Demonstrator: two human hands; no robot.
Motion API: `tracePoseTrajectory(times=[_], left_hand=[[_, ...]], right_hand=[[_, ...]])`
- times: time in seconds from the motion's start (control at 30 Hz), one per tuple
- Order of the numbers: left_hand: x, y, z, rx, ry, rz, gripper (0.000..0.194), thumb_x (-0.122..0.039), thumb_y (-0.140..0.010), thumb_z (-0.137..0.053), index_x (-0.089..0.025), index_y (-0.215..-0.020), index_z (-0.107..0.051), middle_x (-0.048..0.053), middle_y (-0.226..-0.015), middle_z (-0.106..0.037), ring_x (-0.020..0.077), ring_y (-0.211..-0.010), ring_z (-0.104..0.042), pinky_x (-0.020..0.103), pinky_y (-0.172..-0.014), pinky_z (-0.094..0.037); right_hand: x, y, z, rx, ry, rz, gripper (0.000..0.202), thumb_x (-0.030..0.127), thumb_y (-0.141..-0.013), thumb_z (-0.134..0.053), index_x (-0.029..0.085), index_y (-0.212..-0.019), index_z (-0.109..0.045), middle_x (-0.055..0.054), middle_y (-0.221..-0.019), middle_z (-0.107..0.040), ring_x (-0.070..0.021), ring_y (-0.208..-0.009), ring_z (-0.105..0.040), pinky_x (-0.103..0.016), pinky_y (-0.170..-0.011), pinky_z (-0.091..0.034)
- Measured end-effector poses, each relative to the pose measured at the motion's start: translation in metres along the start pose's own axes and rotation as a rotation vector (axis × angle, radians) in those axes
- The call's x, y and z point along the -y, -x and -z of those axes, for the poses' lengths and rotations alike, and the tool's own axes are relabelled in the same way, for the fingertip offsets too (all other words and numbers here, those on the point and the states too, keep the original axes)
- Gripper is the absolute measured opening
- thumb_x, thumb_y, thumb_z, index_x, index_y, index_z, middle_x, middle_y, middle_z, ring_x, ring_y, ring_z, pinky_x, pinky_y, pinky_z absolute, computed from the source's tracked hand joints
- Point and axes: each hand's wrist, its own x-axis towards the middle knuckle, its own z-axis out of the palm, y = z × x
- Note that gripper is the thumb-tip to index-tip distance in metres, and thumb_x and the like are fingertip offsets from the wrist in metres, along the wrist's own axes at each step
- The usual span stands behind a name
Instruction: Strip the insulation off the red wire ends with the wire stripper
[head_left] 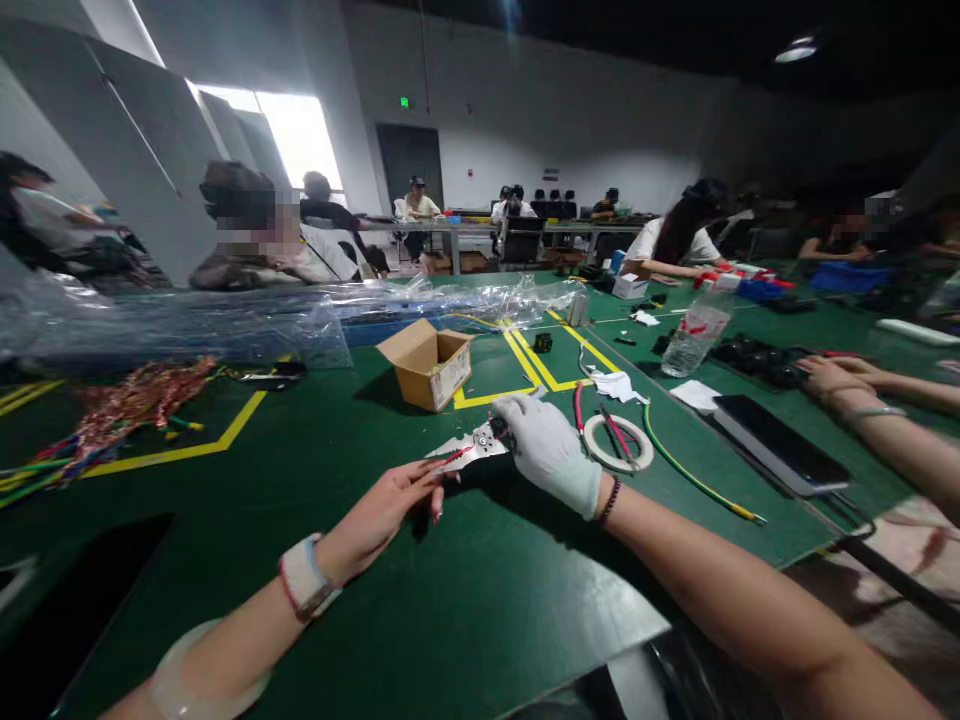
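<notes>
My right hand [544, 450], in a pale glove, is closed around the handles of a metal wire stripper [474, 447], whose jaws point left. My left hand [397, 505] is bare, with its fingertips pinched at the jaws. A short red piece [456, 455] shows along the jaws beside those fingers; its far end is hidden. Both hands are just above the green table [450, 620]. Behind them stands an open cardboard box [431, 375]. A white ring [619, 444] lies right of the gloved hand.
Copper wires [142, 400] are bundled at the left. Plastic wrapping [300, 310] stretches along the back. On the right are a bottle [694, 335], a power bank or phone [780, 440], a green-yellow wire [694, 475] and another person's hands [840, 380].
</notes>
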Motion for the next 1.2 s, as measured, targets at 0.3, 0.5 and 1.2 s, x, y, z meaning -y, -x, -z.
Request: tracePoseTrajectory(times=[0.3, 0.5, 1.2], left_hand=[[-0.0031, 0.0011, -0.0017, -0.007, 0.039, 0.015, 0.031, -0.038, -0.077, -0.070, -0.013, -0.095, -0.068, -0.002, -0.056, -0.059, 0.0117, -0.054, -0.052, 0.023, -0.054, -0.040], [-0.0007, 0.0008, 0.0006, 0.004, 0.040, 0.019, 0.033, -0.037, -0.078, -0.069, -0.012, -0.100, -0.068, -0.001, -0.058, -0.059, 0.0117, -0.055, -0.052, 0.023, -0.053, -0.039], [-0.0037, 0.0019, -0.0018, -0.003, 0.031, 0.014, 0.029, -0.038, -0.078, -0.068, -0.013, -0.093, -0.068, -0.001, -0.058, -0.059, 0.0123, -0.056, -0.052, 0.023, -0.054, -0.039]], right_hand=[[-0.0016, 0.0008, -0.0014, 0.011, 0.014, -0.034, 0.045, 0.008, -0.082, -0.042, 0.014, -0.126, -0.051, -0.014, -0.125, -0.055, -0.0254, -0.108, -0.053, -0.037, -0.092, -0.042], [-0.0025, 0.0006, -0.0012, 0.011, 0.014, -0.025, 0.048, 0.006, -0.080, -0.043, 0.013, -0.127, -0.050, -0.014, -0.126, -0.055, -0.0254, -0.111, -0.052, -0.037, -0.094, -0.041], [-0.0027, 0.0039, -0.0029, -0.033, -0.101, -0.045, 0.050, 0.002, -0.076, -0.044, 0.013, -0.125, -0.051, -0.013, -0.122, -0.057, -0.0230, -0.111, -0.054, -0.034, -0.094, -0.043]])
